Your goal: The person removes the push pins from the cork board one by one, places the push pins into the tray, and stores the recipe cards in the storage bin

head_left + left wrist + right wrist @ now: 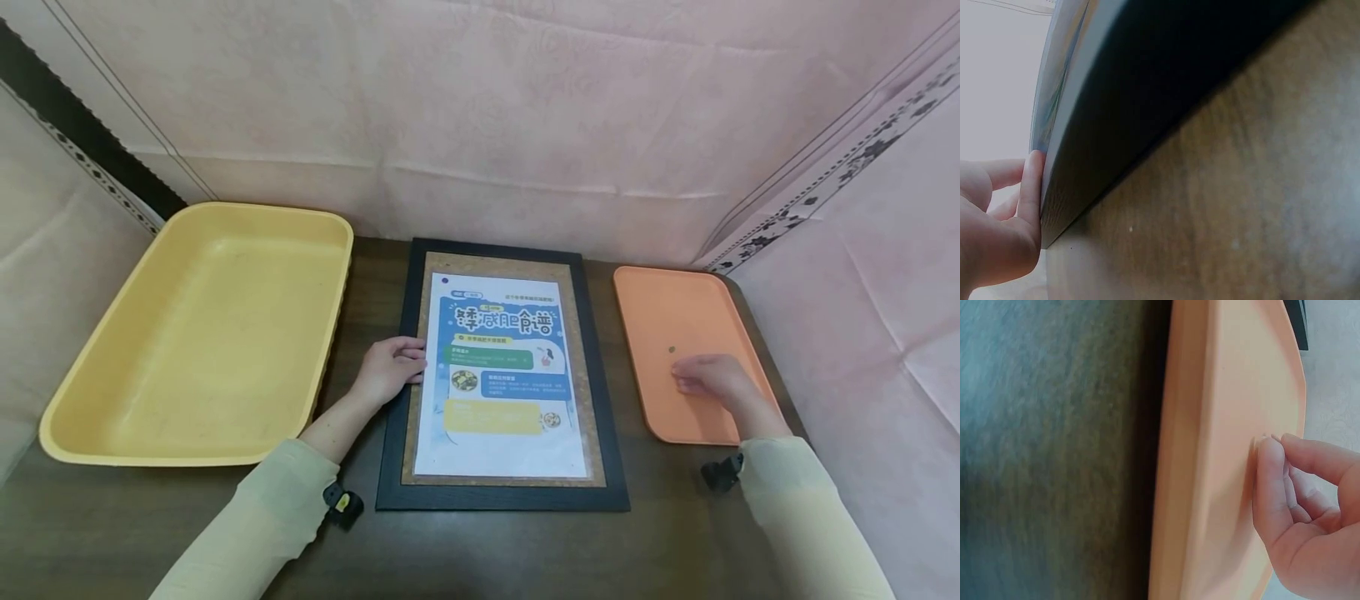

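A printed sheet (495, 454) with blue, green and yellow panels lies on a cork board (592, 400) in a black frame (502, 498). One dark tack (445, 281) sits in the sheet's top-left corner. My left hand (390, 369) rests on the frame's left side, its loosely bent fingers at the sheet's left edge; the left wrist view has its fingers (1034, 181) against the frame's side. Over the orange tray (675, 300), my right hand (716, 383) pinches a tiny tack (1265, 436), mostly hidden between fingertips. A small greenish tack (672, 349) lies on the tray close by.
A large yellow tub (247, 333) stands on the dark wooden table (480, 554), left of the framed board. Pale pink cloth (525, 125) hangs behind the table and along both sides. Each wrist wears a black camera (343, 505).
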